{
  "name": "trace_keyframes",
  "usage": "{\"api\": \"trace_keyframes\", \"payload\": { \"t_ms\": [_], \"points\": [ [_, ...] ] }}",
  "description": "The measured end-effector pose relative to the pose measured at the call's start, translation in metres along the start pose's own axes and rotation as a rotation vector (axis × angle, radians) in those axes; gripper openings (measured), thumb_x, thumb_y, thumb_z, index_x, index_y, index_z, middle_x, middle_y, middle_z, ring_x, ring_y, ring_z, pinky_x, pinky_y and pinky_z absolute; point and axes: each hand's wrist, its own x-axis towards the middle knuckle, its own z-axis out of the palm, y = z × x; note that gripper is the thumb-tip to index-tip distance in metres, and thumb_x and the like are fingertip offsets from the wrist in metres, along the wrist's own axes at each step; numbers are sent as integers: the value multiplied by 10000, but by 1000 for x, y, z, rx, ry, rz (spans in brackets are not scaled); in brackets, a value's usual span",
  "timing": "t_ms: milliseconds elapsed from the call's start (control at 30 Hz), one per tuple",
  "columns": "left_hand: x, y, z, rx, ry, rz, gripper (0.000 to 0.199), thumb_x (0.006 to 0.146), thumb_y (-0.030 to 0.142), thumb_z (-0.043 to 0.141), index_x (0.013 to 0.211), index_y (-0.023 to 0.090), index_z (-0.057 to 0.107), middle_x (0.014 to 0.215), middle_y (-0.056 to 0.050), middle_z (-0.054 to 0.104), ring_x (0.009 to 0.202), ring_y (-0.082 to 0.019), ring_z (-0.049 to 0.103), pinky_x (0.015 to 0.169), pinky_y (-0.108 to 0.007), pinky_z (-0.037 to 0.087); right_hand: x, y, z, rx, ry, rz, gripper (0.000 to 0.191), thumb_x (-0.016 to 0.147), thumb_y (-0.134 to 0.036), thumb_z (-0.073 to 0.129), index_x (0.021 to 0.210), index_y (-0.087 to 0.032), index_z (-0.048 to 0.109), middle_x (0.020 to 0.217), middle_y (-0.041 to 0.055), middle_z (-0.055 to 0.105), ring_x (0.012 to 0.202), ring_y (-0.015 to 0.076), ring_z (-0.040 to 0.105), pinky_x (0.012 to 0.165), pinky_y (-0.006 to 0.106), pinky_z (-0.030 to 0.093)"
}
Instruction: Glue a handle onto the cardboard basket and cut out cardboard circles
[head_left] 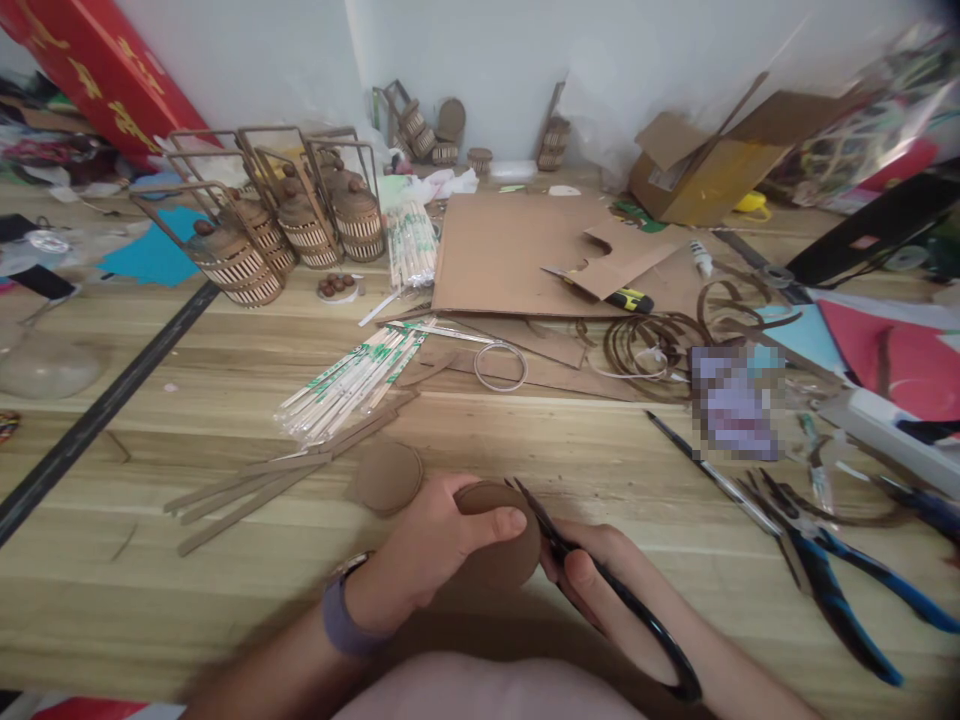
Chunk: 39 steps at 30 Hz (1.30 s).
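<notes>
My left hand (pixel 442 540) grips a round brown cardboard disc (pixel 499 555), with the thumb pressed on its face. In my right hand (pixel 600 575) is a pair of black scissors (pixel 637 610), its fingers wrapped round the handles. The slightly parted blade tips lie at the disc's upper right edge. Another cardboard disc (pixel 388 476) lies on the table just left of my left hand. Narrow cardboard strips (pixel 255 487) are spread further left.
Wrapped bamboo sticks (pixel 356 385), a wire ring (pixel 501 366) and a large cardboard sheet (pixel 510 250) lie ahead. Small lidded baskets (pixel 240 265) stand back left. Blue-handled pliers (pixel 832 590) and a pen-like tool (pixel 712 470) lie at right, near coiled brown strips (pixel 637 345).
</notes>
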Motion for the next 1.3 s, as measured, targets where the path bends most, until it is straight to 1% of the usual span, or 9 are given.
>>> {"api": "trace_keyframes", "payload": {
  "t_ms": [100, 233, 433, 567, 667, 833, 1033, 1200, 1300],
  "points": [
    [1, -1, -1, 23, -21, 15, 383, 669, 423, 799, 929, 144, 768, 921, -67, 773, 871, -253, 665, 766, -324, 485, -2, 0, -1, -15, 6, -3, 620, 942, -758, 237, 731, -213, 441, 656, -11, 428, 588, 143, 359, 530, 283, 281],
    [2, -3, -2, 22, -60, 20, 361, 692, 433, 785, 908, 145, 765, 898, -63, 767, 885, -253, 660, 767, -319, 479, -5, 4, -2, -17, -18, 39, 621, 933, -768, 251, 728, -213, 442, 650, -16, 417, 577, 138, 344, 518, 275, 276],
    [-1, -3, -1, 86, -21, -37, 403, 665, 455, 804, 933, 155, 775, 927, -62, 775, 906, -267, 662, 782, -331, 490, -9, 8, -4, -22, -48, 79, 632, 919, -784, 266, 712, -211, 433, 657, -16, 425, 588, 136, 356, 524, 272, 271],
    [0, -4, -1, 53, -75, 1, 362, 691, 425, 801, 953, 176, 786, 971, -50, 785, 964, -268, 667, 845, -336, 490, -11, 9, -5, -24, -68, 117, 628, 918, -785, 268, 714, -212, 425, 657, -21, 404, 592, 136, 342, 529, 272, 272],
    [0, -5, -1, 36, -106, 17, 353, 709, 428, 794, 953, 172, 789, 976, -53, 788, 992, -275, 668, 869, -344, 486, -13, 10, -5, -36, -79, 116, 621, 923, -779, 263, 715, -214, 417, 659, -23, 396, 594, 137, 344, 534, 275, 270],
    [-1, -5, 0, 28, -93, -28, 398, 694, 425, 821, 1010, 188, 779, 1015, -44, 790, 992, -269, 680, 860, -336, 485, -14, 8, -6, -61, -88, 102, 607, 936, -762, 264, 713, -216, 407, 655, -26, 390, 588, 136, 345, 539, 278, 272],
    [-2, -2, 2, -16, -153, -16, 352, 712, 402, 807, 984, 180, 783, 1009, -49, 792, 996, -266, 679, 868, -333, 482, -18, 4, -6, -91, -92, 111, 591, 959, -730, 252, 718, -212, 402, 666, -25, 377, 602, 135, 336, 545, 279, 266],
    [-2, -3, 1, -22, -144, -39, 353, 704, 398, 820, 990, 194, 777, 995, -31, 791, 972, -246, 682, 836, -311, 484, -17, 4, -6, -87, -72, 96, 604, 938, -762, 258, 693, -219, 361, 658, -36, 331, 590, 128, 303, 530, 273, 249],
    [-1, -5, 0, -12, -146, -54, 355, 689, 409, 827, 961, 185, 778, 978, -34, 788, 940, -240, 680, 812, -305, 484, -17, 6, -7, -89, -90, 104, 620, 923, -782, 264, 688, -218, 371, 650, -41, 337, 583, 124, 313, 526, 268, 253]
  ]
}}
